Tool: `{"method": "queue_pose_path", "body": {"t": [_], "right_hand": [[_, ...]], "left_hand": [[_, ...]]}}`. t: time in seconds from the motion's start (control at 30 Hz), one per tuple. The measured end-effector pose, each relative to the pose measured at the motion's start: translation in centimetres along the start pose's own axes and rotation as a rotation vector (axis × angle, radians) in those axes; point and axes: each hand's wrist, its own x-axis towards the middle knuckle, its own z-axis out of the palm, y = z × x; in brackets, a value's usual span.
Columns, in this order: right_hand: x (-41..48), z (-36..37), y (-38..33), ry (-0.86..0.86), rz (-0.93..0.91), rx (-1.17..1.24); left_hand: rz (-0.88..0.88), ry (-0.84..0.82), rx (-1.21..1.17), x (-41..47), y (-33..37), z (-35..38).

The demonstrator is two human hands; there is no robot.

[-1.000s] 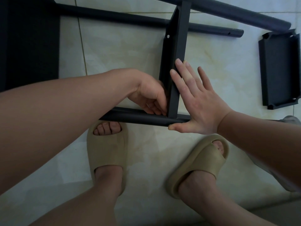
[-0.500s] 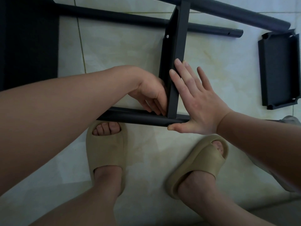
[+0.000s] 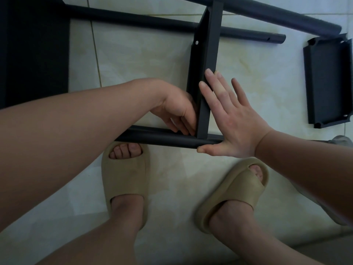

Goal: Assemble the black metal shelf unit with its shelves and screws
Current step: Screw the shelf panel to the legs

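Observation:
A black metal shelf (image 3: 207, 44) stands on edge on the tiled floor between two black tubes, the near tube (image 3: 162, 137) and the far tube (image 3: 133, 18). My left hand (image 3: 177, 109) reaches down to the corner where the shelf meets the near tube; its fingertips point into that joint, and whatever they touch is hidden. My right hand (image 3: 233, 123) lies flat with straight fingers against the shelf's right face, its thumb along the near tube. No screw is visible.
A third black tube (image 3: 277, 18) lies slanted at the top right. A spare black shelf (image 3: 328, 81) lies flat at the right. A large dark panel (image 3: 34, 50) fills the upper left. My feet in beige sandals (image 3: 124, 176) stand just in front of the near tube.
My left hand's fingers have shifted slightly at the corner joint. My right hand and the shelf have stayed put.

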Motion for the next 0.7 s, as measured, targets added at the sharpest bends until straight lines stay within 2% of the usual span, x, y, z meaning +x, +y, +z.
{"method": "queue_pose_path", "body": {"t": [0.7], "right_hand": [[0.01,-0.01,-0.01,-0.001,0.000,0.007]], "left_hand": [[-0.003,-0.014,-0.014,-0.10,0.07,0.00]]}}
